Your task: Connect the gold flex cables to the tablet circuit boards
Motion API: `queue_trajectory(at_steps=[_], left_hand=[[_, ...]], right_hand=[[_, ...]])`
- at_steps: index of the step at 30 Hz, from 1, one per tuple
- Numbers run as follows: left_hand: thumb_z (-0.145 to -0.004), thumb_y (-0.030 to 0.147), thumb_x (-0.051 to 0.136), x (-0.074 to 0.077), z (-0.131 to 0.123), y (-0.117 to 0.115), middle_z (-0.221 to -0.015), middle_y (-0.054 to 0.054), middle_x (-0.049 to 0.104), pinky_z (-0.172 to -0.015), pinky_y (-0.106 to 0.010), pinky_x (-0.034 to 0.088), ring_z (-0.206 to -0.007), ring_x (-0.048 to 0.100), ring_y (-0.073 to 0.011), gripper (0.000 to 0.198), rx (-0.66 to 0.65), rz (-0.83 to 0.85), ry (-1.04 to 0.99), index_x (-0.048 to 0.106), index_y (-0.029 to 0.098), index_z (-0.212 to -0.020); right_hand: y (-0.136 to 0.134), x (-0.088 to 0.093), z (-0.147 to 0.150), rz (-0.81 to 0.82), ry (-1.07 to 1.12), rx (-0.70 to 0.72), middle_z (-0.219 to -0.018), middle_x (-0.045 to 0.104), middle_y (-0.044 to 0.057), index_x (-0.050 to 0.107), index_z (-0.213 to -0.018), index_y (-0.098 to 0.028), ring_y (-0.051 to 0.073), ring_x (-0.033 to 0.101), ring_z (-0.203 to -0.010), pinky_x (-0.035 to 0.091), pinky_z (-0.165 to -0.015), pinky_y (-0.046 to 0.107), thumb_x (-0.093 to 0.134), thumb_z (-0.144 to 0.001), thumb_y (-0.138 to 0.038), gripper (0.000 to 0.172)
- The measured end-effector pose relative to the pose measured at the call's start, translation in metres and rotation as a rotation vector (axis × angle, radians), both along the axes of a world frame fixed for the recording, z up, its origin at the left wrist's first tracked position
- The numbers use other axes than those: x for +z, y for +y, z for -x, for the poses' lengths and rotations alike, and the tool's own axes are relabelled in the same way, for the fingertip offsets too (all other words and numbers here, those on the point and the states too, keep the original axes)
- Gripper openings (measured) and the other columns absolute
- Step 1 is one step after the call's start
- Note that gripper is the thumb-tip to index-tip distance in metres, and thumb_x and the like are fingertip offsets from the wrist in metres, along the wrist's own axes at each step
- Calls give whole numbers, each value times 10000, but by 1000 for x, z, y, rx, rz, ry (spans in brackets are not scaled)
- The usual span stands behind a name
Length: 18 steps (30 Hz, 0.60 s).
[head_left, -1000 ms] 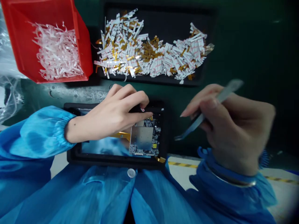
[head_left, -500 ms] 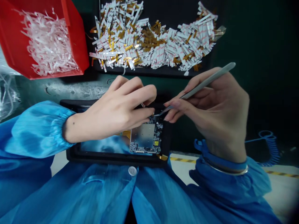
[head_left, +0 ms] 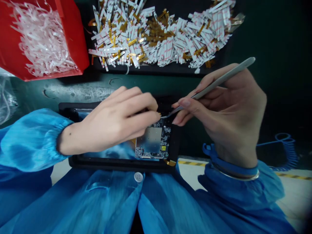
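Note:
Metal tweezers (head_left: 223,79) are pinched in my right hand (head_left: 234,104), their handle pointing up and to the right. Their bent tip reaches the upper edge of a circuit board (head_left: 152,139) with a large silver shield and a yellow square. Beside that tip, the curled fingers of my left hand (head_left: 122,120) come together over the board's top edge. A small gold-coloured bit shows at these fingertips; what they pinch is mostly hidden. Beneath the board lies a flat device with a glossy panel (head_left: 109,151), inside a black tray (head_left: 97,164).
Behind the hands, a dark tray (head_left: 151,70) bears a heap of white and gold strips (head_left: 168,45). A red bin (head_left: 76,39) with shredded white strips (head_left: 46,42) stands at upper left. A coiled blue cord (head_left: 290,151) lies right of my banded right wrist.
My left fingers have curled in more, and the hand has shifted slightly left. My right hand has moved a little right and up, with the tweezers tip still near the board's top edge.

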<state>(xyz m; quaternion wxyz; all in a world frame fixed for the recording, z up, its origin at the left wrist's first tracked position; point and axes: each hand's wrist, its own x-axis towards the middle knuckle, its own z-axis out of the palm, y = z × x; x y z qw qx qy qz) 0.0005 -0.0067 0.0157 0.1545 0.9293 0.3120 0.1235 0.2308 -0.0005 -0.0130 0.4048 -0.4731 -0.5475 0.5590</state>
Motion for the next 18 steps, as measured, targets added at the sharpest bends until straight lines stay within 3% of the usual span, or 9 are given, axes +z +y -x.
queue_trajectory(at_steps=[4, 10, 18], left_hand=[[-1034, 278, 446, -9, 10, -12, -1216, -60, 708, -774, -352, 455, -1092, 626, -233, 258, -76, -97, -9, 601, 147, -1193], [-1040, 254, 449, -16, 15, -22, -1326, -28, 670, -813, -340, 431, -1267, 580, -208, 272, -72, -115, -3, 578, 193, -1273], [-1026, 246, 493, -13, 12, -23, -1256, -36, 707, -764, -357, 396, -1207, 609, -218, 323, -71, -158, 59, 553, 127, -1320]], right_hand=[[1, -3, -1, -51, 1, -17, -701, 686, -90, 524, -896, -269, 143, 709, -558, 581, -431, 240, 741, -812, -78, 300], [2, -3, -1, -58, -7, 2, -705, 697, -85, 522, -896, -256, 145, 711, -555, 591, -434, 246, 739, -819, -82, 289], [2, 0, -2, -68, -64, 21, -701, 672, -77, 514, -905, -253, 140, 714, -581, 592, -461, 253, 734, -837, -108, 272]])
